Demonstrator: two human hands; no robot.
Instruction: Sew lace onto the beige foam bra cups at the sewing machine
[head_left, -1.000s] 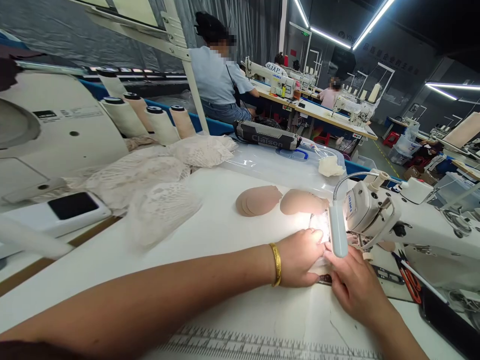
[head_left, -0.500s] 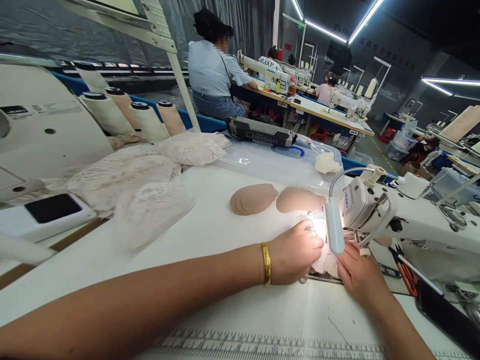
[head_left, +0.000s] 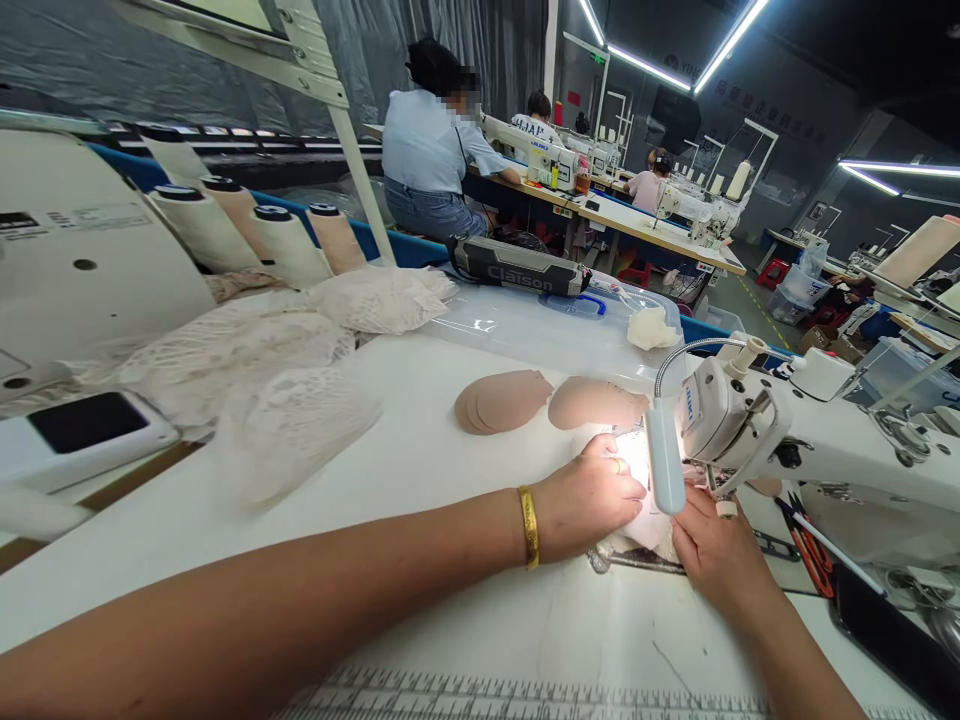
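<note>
Whitish, thin cloth (head_left: pixel 643 528) lies brightly lit beside the needle area of a white metal JUKI sewing machine (head_left: pixel 832 425), between the person's two bare hands. The left hand (head_left: pixel 589 500), below a carved gold bangle (head_left: pixel 530 528), rests on the cloth with fingers curled – whether they pinch it, I cannot tell. The right hand (head_left: pixel 716 540) reaches in from the other side, its fingers extended, the tips partly hidden by the machine; its grip cannot be told either. A slim grey-blue lamp (head_left: pixel 665 460) hangs between them. Beyond the left hand lie flat beige oval pieces (head_left: pixel 502 402), some overlapping. Orange-handled scissors (head_left: pixel 814 550) lie to the right, cream lace (head_left: pixel 292 430) far left. In the background sits a person in a light-blue shirt (head_left: pixel 427 140).
</note>
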